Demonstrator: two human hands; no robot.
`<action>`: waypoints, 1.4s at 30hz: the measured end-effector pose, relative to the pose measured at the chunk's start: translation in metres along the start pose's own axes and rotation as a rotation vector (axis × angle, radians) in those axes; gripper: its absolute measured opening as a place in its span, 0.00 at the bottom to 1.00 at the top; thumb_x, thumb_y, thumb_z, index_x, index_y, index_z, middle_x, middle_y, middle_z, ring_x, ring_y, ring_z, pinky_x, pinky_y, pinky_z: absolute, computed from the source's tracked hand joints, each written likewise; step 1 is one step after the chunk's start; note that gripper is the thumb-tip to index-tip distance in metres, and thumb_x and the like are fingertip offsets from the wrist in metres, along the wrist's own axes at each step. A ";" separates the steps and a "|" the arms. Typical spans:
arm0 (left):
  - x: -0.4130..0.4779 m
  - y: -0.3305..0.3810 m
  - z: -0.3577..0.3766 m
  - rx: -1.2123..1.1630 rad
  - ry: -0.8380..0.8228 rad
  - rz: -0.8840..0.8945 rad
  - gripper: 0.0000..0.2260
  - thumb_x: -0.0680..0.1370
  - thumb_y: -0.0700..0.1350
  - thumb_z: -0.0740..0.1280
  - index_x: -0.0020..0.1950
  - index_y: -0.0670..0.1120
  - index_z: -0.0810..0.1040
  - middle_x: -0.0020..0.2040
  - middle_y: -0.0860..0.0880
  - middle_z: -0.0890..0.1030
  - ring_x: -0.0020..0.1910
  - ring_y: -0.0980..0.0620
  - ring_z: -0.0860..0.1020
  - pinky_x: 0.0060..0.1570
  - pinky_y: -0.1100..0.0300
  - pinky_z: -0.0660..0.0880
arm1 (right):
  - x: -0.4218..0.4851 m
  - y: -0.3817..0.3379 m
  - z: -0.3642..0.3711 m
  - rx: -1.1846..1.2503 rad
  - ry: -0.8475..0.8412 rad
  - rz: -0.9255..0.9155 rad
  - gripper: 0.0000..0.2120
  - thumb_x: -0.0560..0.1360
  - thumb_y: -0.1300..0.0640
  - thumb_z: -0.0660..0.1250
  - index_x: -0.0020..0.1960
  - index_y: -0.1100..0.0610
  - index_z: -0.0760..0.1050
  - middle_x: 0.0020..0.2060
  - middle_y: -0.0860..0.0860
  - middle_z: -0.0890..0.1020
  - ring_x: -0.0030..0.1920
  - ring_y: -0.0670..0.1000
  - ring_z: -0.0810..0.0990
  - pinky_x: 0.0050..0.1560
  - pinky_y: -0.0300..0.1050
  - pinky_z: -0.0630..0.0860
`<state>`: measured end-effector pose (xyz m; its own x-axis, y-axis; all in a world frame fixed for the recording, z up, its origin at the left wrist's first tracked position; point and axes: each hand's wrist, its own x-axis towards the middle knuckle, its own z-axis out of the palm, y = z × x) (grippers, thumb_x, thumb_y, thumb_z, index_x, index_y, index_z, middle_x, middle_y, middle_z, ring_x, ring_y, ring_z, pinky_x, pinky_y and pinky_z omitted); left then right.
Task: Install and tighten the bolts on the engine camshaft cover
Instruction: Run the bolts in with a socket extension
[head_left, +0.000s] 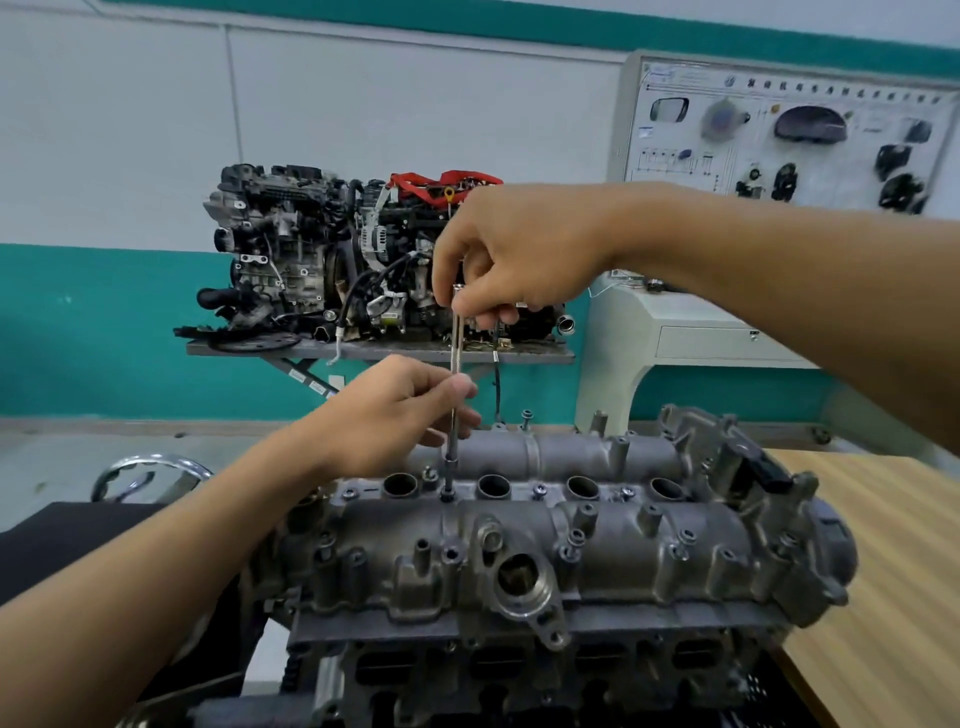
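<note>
Bolt work is at the middle row of the camshaft cover (519, 525), which sits on the cylinder head directly in front of us, with a wooden table top (893, 519) showing at its right side. One bolt (448, 494), between the first and the second plug holes from the left, is under the socket of a long thin driver bar (456, 358), and the bar stands nearly upright on it. Our right hand (519, 249) grasps the top end of the bar with curled fingers and thumb. We judge that this hand gives the turning, because at the top the fingers can spin the bar quickly. Our left hand (395, 410) pinches the shaft lower down between thumb and fingertips, the other fingers loosely bent. This is probably to hold the bar straight, so that the socket does not slip off the bolt head. The neighbour bolts (540, 490) in the same row look low in their seats, while a far bolt (528, 415) at the back edge stands high, so we think it is only started and more tightening is left. Behind, well apart, a complete engine (332, 249) rests on a metal shelf (415, 353) against the green and white wall, and a training board (789, 135) with car parts stands at the right.
</note>
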<state>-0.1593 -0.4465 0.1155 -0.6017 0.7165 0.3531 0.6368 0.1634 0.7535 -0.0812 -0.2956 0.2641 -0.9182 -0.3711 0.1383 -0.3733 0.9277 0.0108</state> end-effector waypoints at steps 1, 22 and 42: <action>-0.002 0.003 0.000 0.032 0.015 0.005 0.19 0.77 0.58 0.64 0.55 0.44 0.83 0.46 0.51 0.88 0.45 0.53 0.86 0.47 0.55 0.83 | 0.001 -0.001 0.001 -0.028 0.000 0.011 0.06 0.79 0.54 0.68 0.48 0.56 0.81 0.30 0.48 0.84 0.28 0.43 0.80 0.29 0.30 0.72; 0.008 0.019 -0.005 0.065 -0.025 -0.097 0.08 0.79 0.39 0.70 0.58 0.42 0.80 0.47 0.48 0.87 0.44 0.52 0.86 0.48 0.56 0.83 | -0.002 -0.003 0.006 -0.107 0.045 0.041 0.11 0.76 0.48 0.71 0.46 0.56 0.82 0.26 0.41 0.81 0.29 0.38 0.78 0.32 0.32 0.73; 0.000 0.011 0.035 -0.008 0.418 0.041 0.12 0.81 0.53 0.67 0.44 0.46 0.82 0.38 0.49 0.85 0.35 0.54 0.84 0.42 0.50 0.82 | -0.001 0.003 0.036 -0.066 0.292 0.009 0.21 0.79 0.49 0.67 0.38 0.67 0.80 0.28 0.60 0.81 0.24 0.52 0.71 0.33 0.45 0.73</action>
<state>-0.1353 -0.4208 0.1049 -0.7208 0.3850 0.5764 0.6616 0.1342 0.7377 -0.0865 -0.2938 0.2288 -0.8408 -0.3442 0.4179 -0.3475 0.9350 0.0710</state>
